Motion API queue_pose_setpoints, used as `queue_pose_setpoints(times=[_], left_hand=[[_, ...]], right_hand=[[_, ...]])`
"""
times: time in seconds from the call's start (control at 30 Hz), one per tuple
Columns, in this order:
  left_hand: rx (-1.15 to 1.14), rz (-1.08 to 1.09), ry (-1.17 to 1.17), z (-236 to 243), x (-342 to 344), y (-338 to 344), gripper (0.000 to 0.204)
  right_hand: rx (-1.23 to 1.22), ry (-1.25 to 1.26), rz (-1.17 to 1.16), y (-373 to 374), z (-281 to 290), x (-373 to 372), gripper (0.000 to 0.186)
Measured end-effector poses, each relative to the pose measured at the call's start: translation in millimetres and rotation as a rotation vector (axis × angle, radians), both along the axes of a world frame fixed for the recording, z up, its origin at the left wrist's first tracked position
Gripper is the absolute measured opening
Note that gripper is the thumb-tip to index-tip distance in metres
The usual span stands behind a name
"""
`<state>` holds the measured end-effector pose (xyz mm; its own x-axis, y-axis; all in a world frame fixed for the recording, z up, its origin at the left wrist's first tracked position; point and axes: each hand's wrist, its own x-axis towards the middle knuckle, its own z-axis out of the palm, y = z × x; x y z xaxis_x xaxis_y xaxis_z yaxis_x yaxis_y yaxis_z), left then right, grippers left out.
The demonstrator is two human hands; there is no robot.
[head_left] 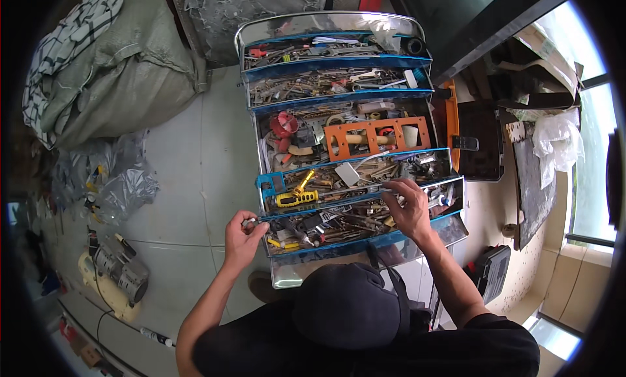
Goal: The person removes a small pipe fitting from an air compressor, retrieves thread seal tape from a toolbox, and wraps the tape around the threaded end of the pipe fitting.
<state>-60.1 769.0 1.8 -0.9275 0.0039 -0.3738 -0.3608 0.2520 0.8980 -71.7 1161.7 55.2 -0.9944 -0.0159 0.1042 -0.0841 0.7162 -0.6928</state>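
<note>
A metal cantilever toolbox (329, 242) with blue-edged trays stands open in front of me, packed with bits, spanners and loose hardware. At the near tray's left corner, my left hand (242, 239) is closed in a pinch on something small and pale that I cannot make out. Over the right part of the near trays, my right hand (411, 211) has its fingers curled together; what is between their tips is too small to tell. Between the hands lie a yellow-and-black tool (297, 198) and a white flat piece (347, 174). An orange slotted plate (377, 140) rests across the middle compartment.
A large woven sack (130, 71) and grey plastic bags (124, 178) sit on the tiled floor at left. Nearer left is a cream air compressor (107, 286). An open black case (481, 145) and a dark board (536, 188) stand at right. A red hole saw (283, 124) lies in the box.
</note>
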Motion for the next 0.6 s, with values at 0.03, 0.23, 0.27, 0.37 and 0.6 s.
queue_pose_setpoints(times=[0.03, 0.23, 0.27, 0.37, 0.6], left_hand=[[-0.012, 0.013, 0.010, 0, -1, -1, 0.023], [-0.013, -0.001, 0.005, -3, 2, -9, 0.025], [-0.039, -0.011, -0.004, -4, 0, -7, 0.026], [-0.046, -0.022, -0.018, 0, -1, -9, 0.026], [-0.041, -0.029, 0.017, -3, 0, -9, 0.027]], right_hand=[[-0.006, -0.038, 0.075, -11, -1, -16, 0.018], [-0.057, -0.149, 0.419, -89, -17, -63, 0.021], [-0.080, -0.092, 0.480, -99, -26, -67, 0.021], [-0.116, -0.025, 0.557, -137, -42, -74, 0.023], [0.140, -0.329, 0.365, -178, -32, -83, 0.045]])
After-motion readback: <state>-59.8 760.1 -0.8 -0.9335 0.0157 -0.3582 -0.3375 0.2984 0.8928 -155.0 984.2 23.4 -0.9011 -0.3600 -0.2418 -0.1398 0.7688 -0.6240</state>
